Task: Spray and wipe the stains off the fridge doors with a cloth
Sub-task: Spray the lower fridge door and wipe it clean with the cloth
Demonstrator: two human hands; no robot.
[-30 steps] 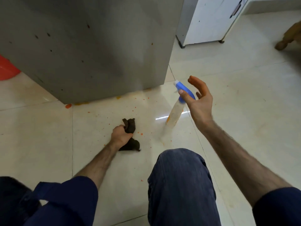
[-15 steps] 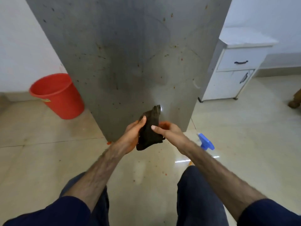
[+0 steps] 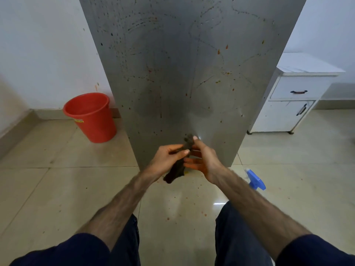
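Cloth (image 3: 175, 170) gripped between left hand (image 3: 166, 160) and right hand (image 3: 204, 160).

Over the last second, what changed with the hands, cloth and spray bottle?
The right hand let go of the spray bottle, which now stands on the floor, and joined the left hand on the dark cloth, lifted off the tiles. The fridge door stays stained.
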